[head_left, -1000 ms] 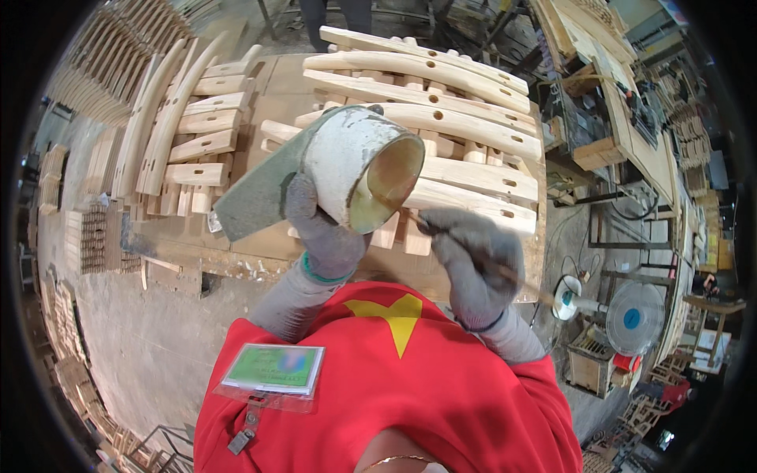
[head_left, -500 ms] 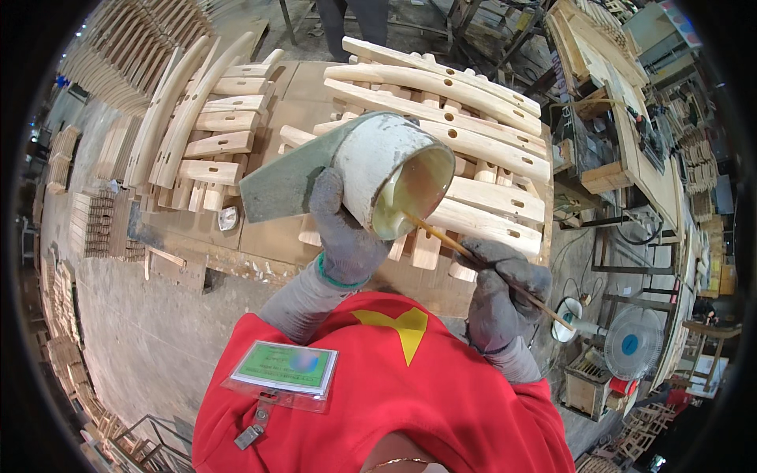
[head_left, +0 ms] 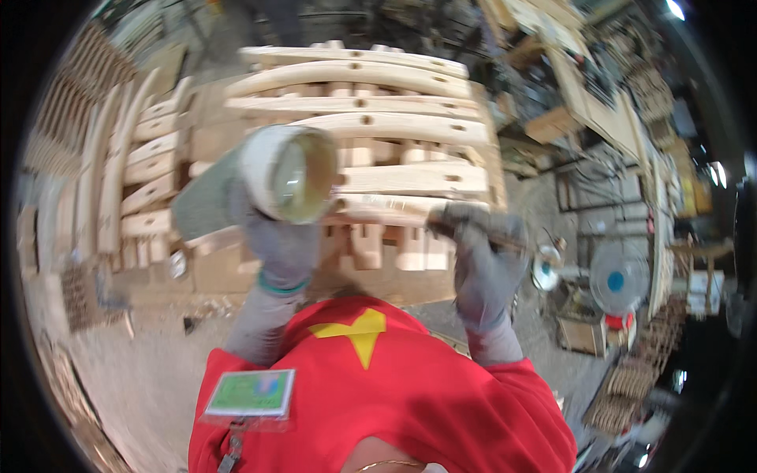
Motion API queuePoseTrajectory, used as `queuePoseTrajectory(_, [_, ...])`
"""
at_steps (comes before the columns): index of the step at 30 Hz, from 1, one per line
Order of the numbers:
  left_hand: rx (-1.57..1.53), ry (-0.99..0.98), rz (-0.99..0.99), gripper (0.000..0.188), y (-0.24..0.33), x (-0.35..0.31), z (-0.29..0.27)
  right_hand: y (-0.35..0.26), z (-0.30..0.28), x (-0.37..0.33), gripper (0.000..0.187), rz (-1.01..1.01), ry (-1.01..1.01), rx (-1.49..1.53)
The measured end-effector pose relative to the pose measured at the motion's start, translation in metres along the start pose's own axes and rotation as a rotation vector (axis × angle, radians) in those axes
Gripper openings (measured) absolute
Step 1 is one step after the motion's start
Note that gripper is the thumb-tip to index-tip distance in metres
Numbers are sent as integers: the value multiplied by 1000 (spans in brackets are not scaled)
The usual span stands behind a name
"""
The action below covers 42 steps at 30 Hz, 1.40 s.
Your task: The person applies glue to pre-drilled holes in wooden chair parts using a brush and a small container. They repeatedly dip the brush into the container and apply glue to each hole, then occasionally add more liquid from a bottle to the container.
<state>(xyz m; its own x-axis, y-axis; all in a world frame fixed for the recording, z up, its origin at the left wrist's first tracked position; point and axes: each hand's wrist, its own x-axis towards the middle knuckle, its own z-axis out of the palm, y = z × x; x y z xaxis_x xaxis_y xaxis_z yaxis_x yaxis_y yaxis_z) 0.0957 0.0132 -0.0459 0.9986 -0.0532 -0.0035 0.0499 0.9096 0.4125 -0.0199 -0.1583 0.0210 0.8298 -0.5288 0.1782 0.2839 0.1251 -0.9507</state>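
Observation:
My left hand [head_left: 276, 244], in a grey glove, grips a round white pot [head_left: 256, 169] from below and tips its mouth to the right. A pale yellowish liquid [head_left: 296, 177] shows inside. From the pot's left side juts a flat grey-green piece [head_left: 206, 201]. My right hand [head_left: 485, 264], gloved too, is closed in a pinch at the right end of a wooden slat [head_left: 410, 177] stack. The thin stick in its fingers is smeared by motion, and its tip cannot be made out. Curved slats with small slots lie stacked beneath both hands.
More slotted wooden pieces [head_left: 150, 169] are piled on the left of the cardboard-covered table [head_left: 229, 276]. At the right stand a fan [head_left: 619, 276], a small white round dish [head_left: 546, 268] and a wooden workbench [head_left: 579, 94]. Stacks of wooden parts [head_left: 59, 118] line the far left.
The stick has come out of the pot, and my right hand has moved away from it over the slats. The pot has shifted left. The whole view has turned and blurred.

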Motion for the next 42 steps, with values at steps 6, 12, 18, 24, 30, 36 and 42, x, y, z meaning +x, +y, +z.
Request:
queuePoseTrajectory(6, [61,42,-4,44,-6,27,-8,-13,-84,65,22,37,165,-247])
queuePoseTrajectory(12, [83,70,-35,44,-5,27,-11,15,-107,85,22,188,131,-162])
queuePoseTrajectory(18, [82,93,-14,43,-5,27,-12,26,-108,86,21,230,134,-171])
queuePoseTrajectory(24, [97,106,-14,43,-8,27,-13,24,-97,85,20,182,160,-240])
queuePoseTrajectory(30, [76,101,-27,42,-6,28,-15,20,-84,83,20,132,158,-526])
queuePoseTrajectory(36, [84,108,-9,42,-6,29,-15,15,-55,80,15,45,-131,-623])
queuePoseTrajectory(42, [52,110,-33,43,-5,26,-13,16,-60,90,22,17,-136,-866])
